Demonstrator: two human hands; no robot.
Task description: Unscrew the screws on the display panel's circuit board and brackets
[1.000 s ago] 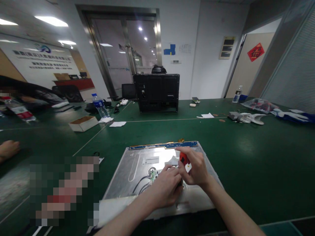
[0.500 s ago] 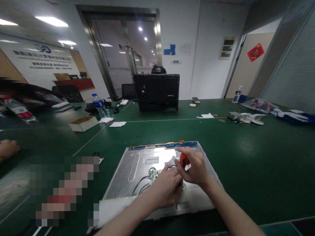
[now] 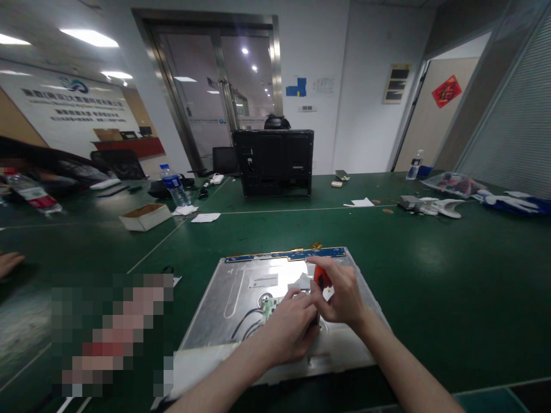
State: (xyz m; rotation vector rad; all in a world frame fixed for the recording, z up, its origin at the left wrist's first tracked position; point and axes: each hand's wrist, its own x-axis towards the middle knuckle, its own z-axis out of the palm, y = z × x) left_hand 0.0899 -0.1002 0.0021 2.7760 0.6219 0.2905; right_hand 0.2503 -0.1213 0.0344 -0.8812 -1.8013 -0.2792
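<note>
A flat silver metal display panel [image 3: 224,292] lies before me, with a blue circuit strip [image 3: 275,256] along its far edge. My right hand [image 3: 342,289] is closed around the red and black handle of a screwdriver [image 3: 321,277] over the panel's right half; the tip is hidden behind my fingers. Low on the panel, just left of the screwdriver, my left hand [image 3: 293,321] has its fingers curled down, and whatever they hold is hidden. Beside it show a small green circuit board [image 3: 270,307] and dark cables [image 3: 243,321].
On the green table [image 3: 430,287] a black monitor back [image 3: 275,163] stands upright beyond the panel. A small open box [image 3: 146,218] and a water bottle [image 3: 175,186] are at the left. Another person's hand [image 3: 9,263] rests at the far left. White gloves [image 3: 439,206] lie right.
My right thumb has shifted slightly against the screwdriver handle. My left hand and the panel stay in place. The other person's hand at the far left has drawn back leftward.
</note>
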